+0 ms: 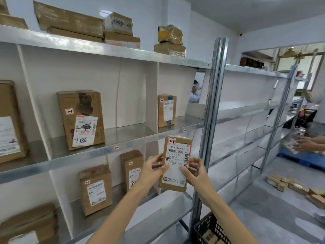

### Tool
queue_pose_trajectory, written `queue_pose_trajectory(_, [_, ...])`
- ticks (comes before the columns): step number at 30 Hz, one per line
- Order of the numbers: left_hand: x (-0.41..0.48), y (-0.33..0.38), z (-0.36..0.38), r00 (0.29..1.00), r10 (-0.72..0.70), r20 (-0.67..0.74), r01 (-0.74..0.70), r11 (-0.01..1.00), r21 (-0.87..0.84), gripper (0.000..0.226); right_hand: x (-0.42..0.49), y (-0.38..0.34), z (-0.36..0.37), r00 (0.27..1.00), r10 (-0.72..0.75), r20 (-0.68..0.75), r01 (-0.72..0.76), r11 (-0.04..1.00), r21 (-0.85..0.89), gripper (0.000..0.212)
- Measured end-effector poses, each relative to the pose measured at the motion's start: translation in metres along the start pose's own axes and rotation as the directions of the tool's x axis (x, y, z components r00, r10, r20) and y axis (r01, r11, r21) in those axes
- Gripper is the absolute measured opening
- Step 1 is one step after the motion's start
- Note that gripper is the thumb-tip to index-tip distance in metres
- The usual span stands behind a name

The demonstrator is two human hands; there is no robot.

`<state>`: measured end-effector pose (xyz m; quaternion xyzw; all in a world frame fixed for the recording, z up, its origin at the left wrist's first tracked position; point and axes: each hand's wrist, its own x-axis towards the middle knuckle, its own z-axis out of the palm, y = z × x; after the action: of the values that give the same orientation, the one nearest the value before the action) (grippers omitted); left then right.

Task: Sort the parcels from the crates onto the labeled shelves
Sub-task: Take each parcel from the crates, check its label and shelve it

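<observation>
I hold a small brown cardboard parcel upright in front of the metal shelving, its white shipping label and red-marked sticker facing me. My left hand grips its left edge, thumb on the label. My right hand grips the right edge, thumb on the label too. The parcel hangs in the air just below the middle shelf's front edge, near the upright post. A black crate with more parcels sits on the floor at the bottom right.
Labeled parcels stand in the shelf compartments: one marked 7786, a small one, two lower ones. Boxes lie stacked on the top shelf. Another person's hands hold a package at the right. Parcels lie on the floor.
</observation>
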<state>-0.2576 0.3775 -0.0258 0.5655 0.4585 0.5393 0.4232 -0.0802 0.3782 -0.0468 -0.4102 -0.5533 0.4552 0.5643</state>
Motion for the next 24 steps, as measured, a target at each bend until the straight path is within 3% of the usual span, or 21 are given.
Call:
queue_pose_trajectory(10, [0.098, -0.008, 0.046, 0.991, 0.016, 0.131, -0.016, 1.0, -0.003, 0.038, 0.079, 0.011, -0.046, 0.993, -0.035, -0.111, 0.035, 0.999, -0.001, 0.039])
queue_pose_trajectory(16, [0.13, -0.018, 0.073, 0.988, 0.003, 0.152, 0.0, 1.0, -0.018, 0.044, 0.106, 0.023, -0.069, 0.984, -0.019, -0.177, 0.02, 1.0, 0.006, 0.048])
queue_pose_trajectory(24, [0.171, -0.027, 0.109, 0.995, 0.006, 0.099, -0.006, 1.0, 0.003, 0.038, 0.151, 0.036, -0.104, 0.987, -0.01, -0.158, 0.014, 1.0, 0.025, 0.046])
